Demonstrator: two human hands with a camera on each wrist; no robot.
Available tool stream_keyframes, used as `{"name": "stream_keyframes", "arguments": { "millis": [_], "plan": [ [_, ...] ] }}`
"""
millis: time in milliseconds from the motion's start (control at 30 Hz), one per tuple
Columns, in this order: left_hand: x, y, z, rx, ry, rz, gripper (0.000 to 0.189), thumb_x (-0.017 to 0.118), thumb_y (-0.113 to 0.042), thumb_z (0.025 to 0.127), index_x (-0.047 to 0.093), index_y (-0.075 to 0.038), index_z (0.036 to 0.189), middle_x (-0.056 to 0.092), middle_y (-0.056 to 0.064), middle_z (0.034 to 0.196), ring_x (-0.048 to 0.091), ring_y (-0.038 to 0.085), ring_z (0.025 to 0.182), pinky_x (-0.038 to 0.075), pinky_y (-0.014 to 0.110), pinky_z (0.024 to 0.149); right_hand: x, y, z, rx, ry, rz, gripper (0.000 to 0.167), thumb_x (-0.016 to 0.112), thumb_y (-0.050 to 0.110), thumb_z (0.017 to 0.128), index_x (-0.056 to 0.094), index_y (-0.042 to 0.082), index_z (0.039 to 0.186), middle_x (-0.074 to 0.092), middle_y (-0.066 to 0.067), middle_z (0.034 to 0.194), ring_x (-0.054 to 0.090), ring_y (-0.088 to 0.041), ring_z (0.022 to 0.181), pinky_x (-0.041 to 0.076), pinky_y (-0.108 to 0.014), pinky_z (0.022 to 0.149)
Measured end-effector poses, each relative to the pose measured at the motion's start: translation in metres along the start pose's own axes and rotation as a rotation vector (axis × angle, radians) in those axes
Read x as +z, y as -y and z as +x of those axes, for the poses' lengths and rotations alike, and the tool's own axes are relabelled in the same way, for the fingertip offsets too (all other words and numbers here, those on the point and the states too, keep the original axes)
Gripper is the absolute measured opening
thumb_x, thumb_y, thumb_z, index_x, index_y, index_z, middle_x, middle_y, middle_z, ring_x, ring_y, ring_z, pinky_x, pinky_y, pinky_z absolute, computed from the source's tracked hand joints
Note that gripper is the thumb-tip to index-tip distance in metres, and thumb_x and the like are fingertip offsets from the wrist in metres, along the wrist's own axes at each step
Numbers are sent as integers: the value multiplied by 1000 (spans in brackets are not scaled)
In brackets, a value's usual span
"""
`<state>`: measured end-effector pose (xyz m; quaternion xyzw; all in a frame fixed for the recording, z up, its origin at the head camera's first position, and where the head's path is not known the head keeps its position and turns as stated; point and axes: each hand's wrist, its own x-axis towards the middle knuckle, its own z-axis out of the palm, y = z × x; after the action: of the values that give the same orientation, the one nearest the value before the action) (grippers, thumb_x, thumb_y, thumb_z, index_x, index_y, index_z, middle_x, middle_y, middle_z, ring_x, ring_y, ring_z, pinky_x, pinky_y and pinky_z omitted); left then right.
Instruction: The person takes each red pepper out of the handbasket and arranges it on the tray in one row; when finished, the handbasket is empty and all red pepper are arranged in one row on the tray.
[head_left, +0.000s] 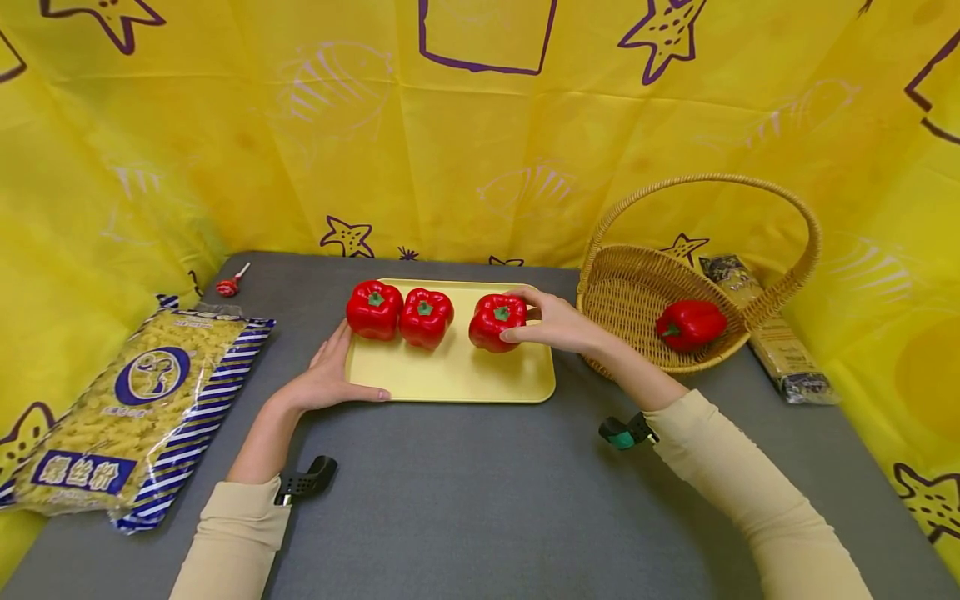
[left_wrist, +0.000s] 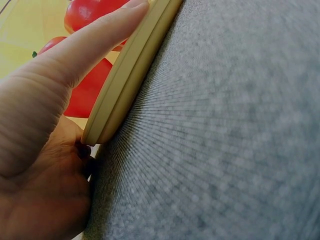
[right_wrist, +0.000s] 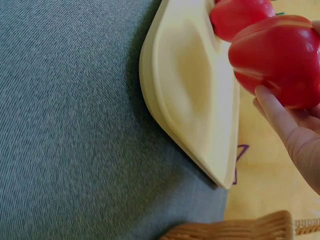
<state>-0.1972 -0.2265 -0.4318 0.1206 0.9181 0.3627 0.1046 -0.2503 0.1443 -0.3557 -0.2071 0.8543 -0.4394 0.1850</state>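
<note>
My right hand (head_left: 557, 321) grips a red bell pepper (head_left: 492, 323) by its side, over the right part of a pale yellow tray (head_left: 450, 379). In the right wrist view this bell pepper (right_wrist: 280, 60) appears raised above the tray. Two more red bell peppers, one at the corner (head_left: 374, 310) and one beside it (head_left: 426, 319), stand on the tray's left part, stems up. At the tray's left front corner, my left hand (head_left: 326, 375) rests with straight, spread fingers; its thumb (left_wrist: 75, 55) lies along the front rim, while the other fingers are partly hidden beside the left edge.
A wicker basket (head_left: 618, 296) with a tall handle stands right, holding one red bell pepper (head_left: 692, 325). Behind it lies a long clear packet (head_left: 787, 358). A large pasta bag (head_left: 142, 408) and a lollipop (head_left: 228, 286) lie left. Yellow cloth (head_left: 450, 167) hangs around the grey table (head_left: 480, 500).
</note>
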Motion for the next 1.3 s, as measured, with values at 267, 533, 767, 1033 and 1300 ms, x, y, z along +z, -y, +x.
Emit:
{"name": "stream_keyframes", "arguments": {
  "millis": [267, 533, 767, 1033, 1300],
  "plan": [
    [0, 0, 0, 1, -4, 8, 132, 84, -48, 70, -8, -6, 155, -7, 20, 161, -4, 38, 146, 0, 61, 113, 10, -2, 13, 29, -7, 22, 66, 74, 31, 83, 47, 10, 140, 54, -9, 131, 53, -26, 120, 46, -42, 96],
    [-1, 0, 1, 6, -14, 7, 132, 85, -46, 70, -8, -5, 155, -7, 20, 161, -4, 38, 146, 1, 62, 113, 16, -3, 23, 34, 0, 16, 66, 74, 34, 83, 47, 9, 138, 56, -9, 128, 53, -24, 117, 46, -41, 96],
    [-2, -4, 0, 13, -17, 3, 133, 85, -45, 70, -9, -5, 155, -7, 20, 161, -3, 39, 146, 2, 63, 112, 20, -4, 29, 16, 7, -3, 63, 73, 33, 84, 49, 9, 136, 58, -10, 124, 57, -24, 112, 46, -39, 95],
    [-2, -3, 1, 13, -18, 1, 132, 85, -45, 70, -8, -5, 155, -6, 21, 161, -2, 40, 146, 2, 63, 112, 24, -8, 31, 22, 22, 64, 59, 71, 28, 86, 48, 9, 137, 57, -10, 125, 58, -24, 111, 51, -37, 89],
    [-1, -2, 0, 11, -13, -3, 132, 85, -45, 70, -8, -4, 155, -6, 21, 161, -3, 40, 146, 1, 63, 112, 29, -9, 30, 20, 55, 191, 62, 68, 21, 88, 41, 5, 142, 53, -16, 131, 56, -28, 115, 53, -41, 88]
  ]
}}
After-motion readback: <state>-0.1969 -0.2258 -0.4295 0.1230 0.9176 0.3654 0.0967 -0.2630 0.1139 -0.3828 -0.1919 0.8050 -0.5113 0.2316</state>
